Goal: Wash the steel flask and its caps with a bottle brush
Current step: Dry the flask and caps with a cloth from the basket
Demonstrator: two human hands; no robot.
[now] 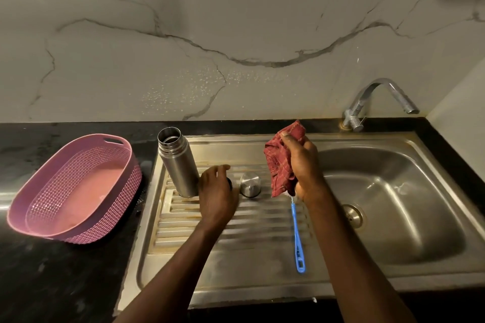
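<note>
Risk: open steel flask (178, 162) stands upright on ribbed drainboard (236, 220), touching left hand (216, 193); careless nudge likely topples it. Left hand: fingers curled over dark cap (230, 183), grip unclear. Right hand (301, 162): clutching red cloth (279, 165). Steel cap (250, 184) between the 2 hands. Blue bottle brush (298, 238) lies near, untouched.

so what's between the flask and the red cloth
In the head view, the left hand over a dark cap, then a steel cap, lie between flask and cloth.
</note>
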